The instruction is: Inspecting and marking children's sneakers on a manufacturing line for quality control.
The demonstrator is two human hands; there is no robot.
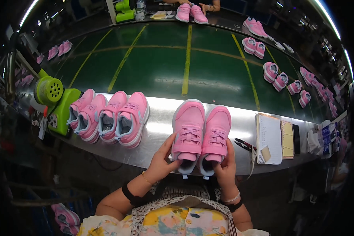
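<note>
Two pink sneakers stand side by side in front of me, toes pointing away, at the metal edge of the bench. My left hand (160,159) grips the left sneaker (188,129) at its heel, with the thumb by the collar. Around the heel of the right sneaker (216,135) my right hand (225,169) is closed, its thumb near the shoe opening. Both shoes have pink laces, a strap, white soles and pale blue heel loops. To the left, a row of several more pink sneakers (131,118) sits on the metal strip.
A green conveyor belt (157,63) with yellow lines runs beyond the metal ledge. Pink shoes (270,71) sit along its right side. A lime-green machine (63,104) stands left. Pens (244,144) and a notebook (268,133) lie right. Across the belt, another person's hands touch shoes (191,13).
</note>
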